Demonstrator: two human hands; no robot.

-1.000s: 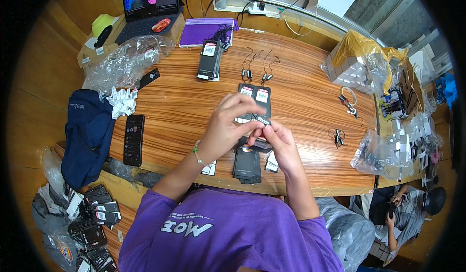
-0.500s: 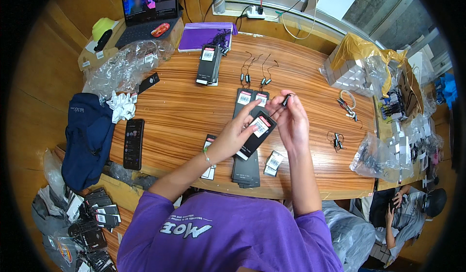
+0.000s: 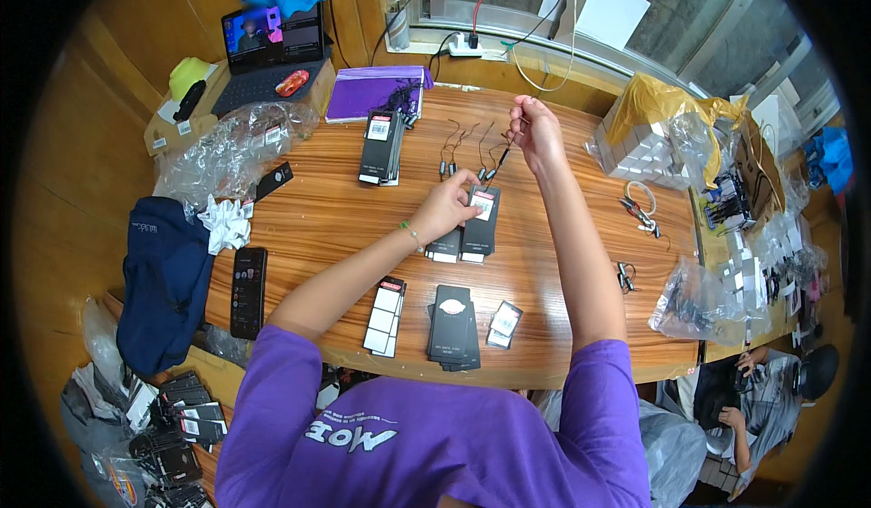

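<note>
Head view: left hand [image 3: 448, 209] gripped a black tag [image 3: 479, 234] on the tabletop [image 3: 572, 263], right hand [image 3: 533, 132] pinched its cord [image 3: 504, 157] aloft, and any sharp tug risked skewing it or snagging neighbouring cords [image 3: 452, 170].

Left forearm [image 3: 349, 277] slanting inward, left fingers [image 3: 463, 179] partly spread, right forearm [image 3: 581, 236] stretched farther forward, right fingers [image 3: 520, 125] pinched together
</note>
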